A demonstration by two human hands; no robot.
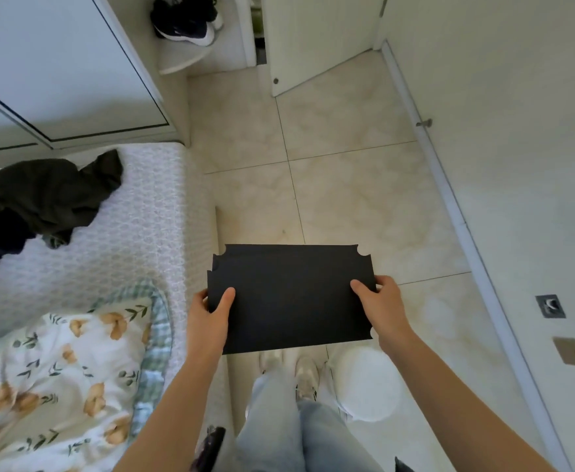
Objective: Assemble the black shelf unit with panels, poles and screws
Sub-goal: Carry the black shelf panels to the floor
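I hold a stack of flat black shelf panels (pixel 291 298) level above the tiled floor, in front of my legs. The panels are rectangular with curved notches cut at the corners; offset edges at the left show more than one panel. My left hand (pixel 211 316) grips the left short edge, thumb on top. My right hand (pixel 383 306) grips the right short edge, thumb on top as well. No poles or screws are in view.
A bed (pixel 125 233) with a white cover, dark clothes (pixel 40 199) and a floral pillow (pixel 61 379) lies to the left. A white round object (pixel 364 383) stands by my right foot. A white wardrobe (pixel 57 69), a shelf with sneakers (pixel 185 20) and a door (pixel 517 165) surround the beige floor (pixel 347 185).
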